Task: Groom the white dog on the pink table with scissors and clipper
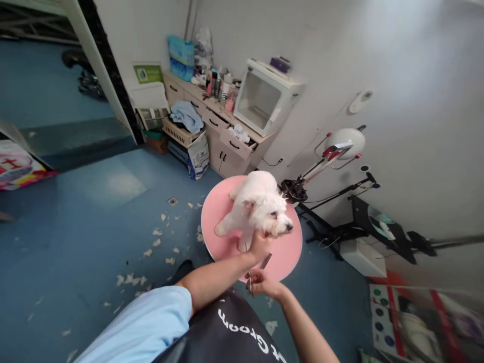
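A white fluffy dog (259, 201) stands on a round pink table (215, 204), its head turned to the right. My left hand (260, 246) is closed under the dog's chin, against the fur of its muzzle. Lower down and nearer to me, my right hand (262, 282) is closed around scissors (250, 283), whose metal shows at its left side. A dark comb (266, 260) shows between my two hands; I cannot tell which of them holds it. My right hand is apart from the dog.
White fur clumps (147, 252) lie on the blue floor left of the table. Behind stands a cabinet (215, 121) with an open drawer (236, 143), bottles and a white glass-fronted box (260, 98). A stand-mounted dryer (346, 143) is at the right, near the table's edge.
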A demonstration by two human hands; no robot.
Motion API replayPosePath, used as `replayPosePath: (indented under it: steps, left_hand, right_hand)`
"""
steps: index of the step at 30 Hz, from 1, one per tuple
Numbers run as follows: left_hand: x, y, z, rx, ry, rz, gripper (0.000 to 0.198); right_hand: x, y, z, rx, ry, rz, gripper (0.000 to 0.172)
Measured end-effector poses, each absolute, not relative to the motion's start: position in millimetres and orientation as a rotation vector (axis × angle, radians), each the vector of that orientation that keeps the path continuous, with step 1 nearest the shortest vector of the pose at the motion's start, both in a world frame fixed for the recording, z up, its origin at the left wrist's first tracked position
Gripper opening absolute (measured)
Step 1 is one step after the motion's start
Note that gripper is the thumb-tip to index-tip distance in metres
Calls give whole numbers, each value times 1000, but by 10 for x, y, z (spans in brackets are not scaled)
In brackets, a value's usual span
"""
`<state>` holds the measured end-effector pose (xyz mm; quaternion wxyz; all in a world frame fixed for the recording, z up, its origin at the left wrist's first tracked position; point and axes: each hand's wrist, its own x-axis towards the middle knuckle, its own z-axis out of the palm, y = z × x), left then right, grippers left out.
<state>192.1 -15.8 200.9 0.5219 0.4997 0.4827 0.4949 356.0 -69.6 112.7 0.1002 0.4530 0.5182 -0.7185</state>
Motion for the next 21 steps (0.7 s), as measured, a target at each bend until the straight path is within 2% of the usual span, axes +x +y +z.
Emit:
replayPosePath:
  steps: [2, 4, 9, 14, 18, 21]
  left_hand:
    - [1574, -83, 2064, 1139, 1231, 1269, 24]
    - [1190, 53, 2180, 1213, 1250, 1336, 17]
    - [487, 450, 2583, 1625, 1098, 1201, 22]
    - [265, 577, 2760, 1762, 1052, 1062, 23]
    - [189, 570, 2787, 1829, 982, 1030, 19]
    - [136, 562, 2780, 1814, 950, 1033, 19]
  right_hand:
    - [3465, -482, 1339, 1309, 1562, -2091, 47]
    - [3361, -234, 1550, 1295, 1586, -2015, 45]
    - [3044, 330, 1958, 1293, 1688, -2085, 46]
    - [2826, 506, 2048, 1230, 1662, -1967, 47]
    - [2759, 554, 2080, 1219, 1629, -2125, 46]
    - [2706, 584, 2121, 1206, 1661, -2052, 47]
